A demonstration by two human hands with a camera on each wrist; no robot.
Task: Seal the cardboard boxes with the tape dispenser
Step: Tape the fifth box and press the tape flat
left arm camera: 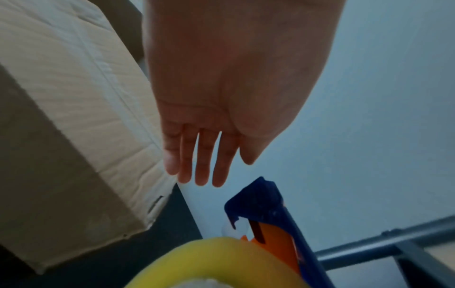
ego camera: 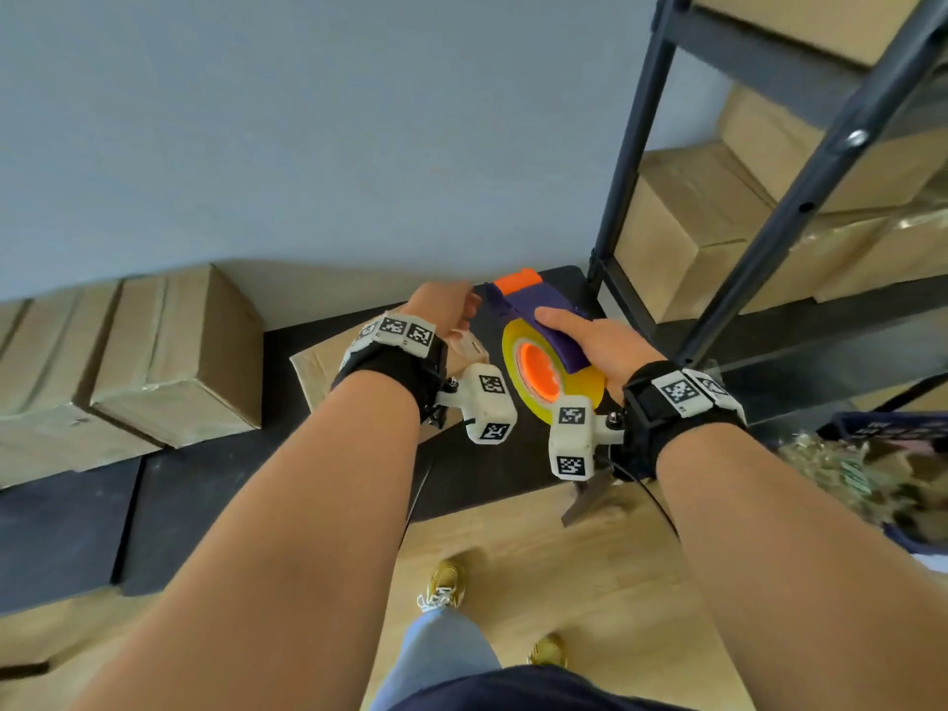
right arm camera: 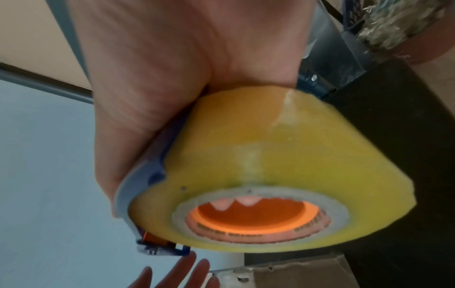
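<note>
My right hand (ego camera: 585, 338) grips the purple-and-orange tape dispenser (ego camera: 533, 305) by its frame, with the yellow tape roll (ego camera: 551, 374) hanging below it. In the right wrist view the tape roll (right arm camera: 270, 165) fills the frame, and two fingertips (right arm camera: 246, 202) show through its orange core. My left hand (ego camera: 449, 305) is held flat with straight fingers (left arm camera: 204, 159), just short of the dispenser's front end (left arm camera: 268, 206) and holding nothing. Under my left wrist a cardboard box (ego camera: 315, 369) sits on the black table; it shows as the box (left arm camera: 74, 93) in the left wrist view.
Several taped cardboard boxes (ego camera: 174, 351) are stacked at the left on the black table (ego camera: 205, 484). A dark metal shelf rack (ego camera: 631, 161) with more boxes (ego camera: 682, 218) stands at the right. A blue basket of shredded filler (ego camera: 872, 479) is beside my right arm. Wooden floor lies below.
</note>
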